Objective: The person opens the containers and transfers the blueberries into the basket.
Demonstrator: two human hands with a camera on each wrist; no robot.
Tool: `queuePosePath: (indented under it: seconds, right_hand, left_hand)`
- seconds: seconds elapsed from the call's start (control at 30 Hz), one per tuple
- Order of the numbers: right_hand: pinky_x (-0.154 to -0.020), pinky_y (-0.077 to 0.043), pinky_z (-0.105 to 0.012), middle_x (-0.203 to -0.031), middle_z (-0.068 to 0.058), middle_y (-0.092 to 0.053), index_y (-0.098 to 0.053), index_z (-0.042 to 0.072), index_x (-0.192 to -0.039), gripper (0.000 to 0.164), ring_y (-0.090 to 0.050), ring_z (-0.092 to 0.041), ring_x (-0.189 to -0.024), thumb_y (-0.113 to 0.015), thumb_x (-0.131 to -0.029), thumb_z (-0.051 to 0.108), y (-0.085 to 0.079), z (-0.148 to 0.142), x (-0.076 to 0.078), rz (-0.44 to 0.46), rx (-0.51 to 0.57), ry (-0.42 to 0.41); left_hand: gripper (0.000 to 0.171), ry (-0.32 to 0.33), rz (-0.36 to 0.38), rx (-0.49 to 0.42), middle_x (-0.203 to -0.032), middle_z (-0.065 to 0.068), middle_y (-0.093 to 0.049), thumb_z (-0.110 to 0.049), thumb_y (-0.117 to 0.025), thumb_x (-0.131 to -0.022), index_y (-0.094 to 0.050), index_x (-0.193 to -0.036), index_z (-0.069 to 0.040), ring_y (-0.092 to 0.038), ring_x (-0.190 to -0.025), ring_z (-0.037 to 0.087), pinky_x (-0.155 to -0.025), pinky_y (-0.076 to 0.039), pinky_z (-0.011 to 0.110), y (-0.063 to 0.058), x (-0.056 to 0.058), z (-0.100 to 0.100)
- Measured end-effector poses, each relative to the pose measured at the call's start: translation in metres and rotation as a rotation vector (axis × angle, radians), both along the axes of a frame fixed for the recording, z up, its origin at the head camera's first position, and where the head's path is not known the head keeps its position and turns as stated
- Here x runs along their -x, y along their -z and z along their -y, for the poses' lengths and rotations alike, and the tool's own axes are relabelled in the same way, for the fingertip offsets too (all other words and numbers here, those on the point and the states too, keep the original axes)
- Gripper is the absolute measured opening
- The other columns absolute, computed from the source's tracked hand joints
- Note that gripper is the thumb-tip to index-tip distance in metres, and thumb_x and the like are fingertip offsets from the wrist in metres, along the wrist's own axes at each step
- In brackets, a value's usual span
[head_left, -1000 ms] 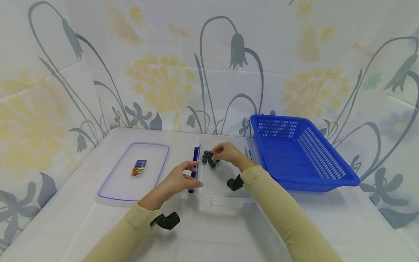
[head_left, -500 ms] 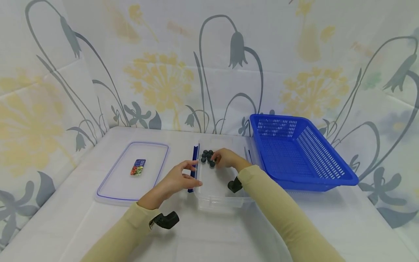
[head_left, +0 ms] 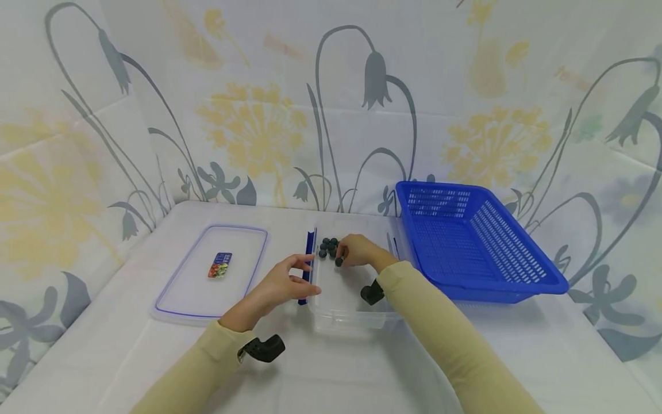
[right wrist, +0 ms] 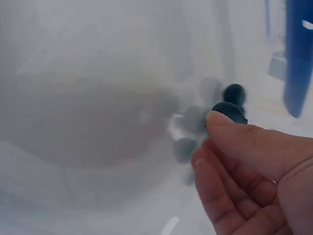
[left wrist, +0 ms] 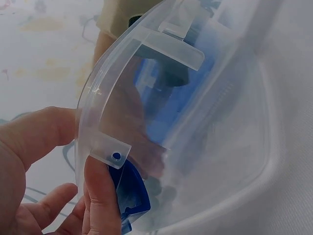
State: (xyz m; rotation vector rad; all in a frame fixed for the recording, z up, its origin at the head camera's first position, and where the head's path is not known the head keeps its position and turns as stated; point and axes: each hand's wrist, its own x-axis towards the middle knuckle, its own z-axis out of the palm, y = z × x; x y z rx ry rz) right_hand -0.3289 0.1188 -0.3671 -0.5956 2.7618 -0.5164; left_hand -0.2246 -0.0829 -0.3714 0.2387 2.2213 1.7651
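A clear plastic container (head_left: 351, 305) stands in the middle of the table, with a small cluster of blueberries (head_left: 326, 246) inside by its left wall. My right hand (head_left: 359, 251) is inside the container, at the right of the cluster. Its thumb and fingers pinch one blueberry (right wrist: 229, 111), dark blue and round. At the container's left rim, my left hand (head_left: 279, 282) holds the edge beside a folded-down blue latch (left wrist: 129, 191). One left finger (left wrist: 101, 193) lies at the latch's hinge tab in the left wrist view, while the thumb touches the rim further up.
To the left lies a clear lid (head_left: 181, 287) with a blue seal and a printed label (head_left: 220, 265). A blue perforated basket (head_left: 496, 290) stands at the right, close against the container. Flowered cloth (head_left: 258, 75) hangs behind the table.
My right hand has shifted slightly right and back from the cluster, and a blueberry now shows at its fingertips. My left hand stays at the rim.
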Motion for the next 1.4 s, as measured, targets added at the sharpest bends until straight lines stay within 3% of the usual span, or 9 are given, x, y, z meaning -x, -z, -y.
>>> queuePosePath:
  seconds: [0.27, 0.5, 0.7, 0.87, 1.17, 1.4]
  right_hand:
    - [-0.065, -0.05, -0.028, -0.078, -0.004, -0.062, -0.065, 0.0, -0.098, 0.024, -0.059, -0.016, -0.069, -0.074, -0.077, 0.005, -0.026, -0.01, -0.004, 0.001, 0.197, 0.038]
    - [-0.067, -0.049, -0.03, -0.081, -0.006, -0.061, -0.064, 0.001, -0.099, 0.023, -0.058, -0.018, -0.072, -0.073, -0.078, 0.006, -0.062, -0.022, -0.007, -0.052, 0.24, 0.034]
    - [-0.07, -0.049, -0.034, -0.084, -0.007, -0.062, -0.064, 0.002, -0.1, 0.024, -0.058, -0.022, -0.078, -0.073, -0.079, 0.008, -0.088, -0.055, -0.014, -0.147, 0.217, 0.049]
    - [-0.074, -0.05, -0.039, -0.086, -0.009, -0.062, -0.064, 0.001, -0.099, 0.024, -0.058, -0.025, -0.084, -0.073, -0.078, 0.007, -0.095, -0.084, -0.017, -0.207, 0.212, 0.057]
    - [-0.079, -0.047, -0.046, -0.091, -0.011, -0.061, -0.062, 0.0, -0.103, 0.025, -0.056, -0.029, -0.088, -0.071, -0.082, 0.01, -0.104, -0.135, -0.02, -0.235, 0.188, 0.124]
    - [-0.075, -0.047, -0.047, -0.089, -0.013, -0.062, -0.063, -0.001, -0.1, 0.024, -0.057, -0.031, -0.085, -0.071, -0.081, 0.01, -0.098, -0.171, -0.016, -0.271, 0.164, 0.166]
  left_hand:
    - [0.071, -0.007, 0.018, 0.012, -0.122, 0.01, -0.045, -0.007, -0.077, -0.075, -0.044, -0.138, -0.012, -0.06, -0.086, 0.017, -0.075, -0.052, 0.034, 0.003, 0.002, -0.005]
    - [0.072, -0.01, 0.006, -0.02, -0.12, 0.011, -0.044, -0.006, -0.077, -0.075, -0.043, -0.138, -0.009, -0.058, -0.086, 0.019, -0.073, -0.053, 0.033, 0.003, 0.002, -0.001]
    - [0.073, 0.008, 0.007, -0.031, -0.12, 0.011, -0.043, -0.006, -0.077, -0.075, -0.041, -0.139, -0.01, -0.057, -0.086, 0.02, -0.074, -0.052, 0.033, 0.001, 0.002, -0.002]
    - [0.074, 0.0, 0.013, -0.028, -0.12, 0.011, -0.044, -0.007, -0.077, -0.075, -0.041, -0.139, -0.01, -0.057, -0.084, 0.019, -0.073, -0.052, 0.033, 0.004, 0.002, -0.001]
    - [0.073, 0.004, 0.013, -0.011, -0.12, 0.01, -0.044, -0.008, -0.077, -0.076, -0.042, -0.139, -0.011, -0.057, -0.086, 0.02, -0.074, -0.052, 0.032, 0.002, 0.001, -0.001]
    - [0.072, -0.004, 0.024, -0.019, -0.12, 0.011, -0.043, -0.007, -0.077, -0.076, -0.042, -0.139, -0.011, -0.057, -0.086, 0.02, -0.074, -0.052, 0.033, 0.002, 0.001, 0.001]
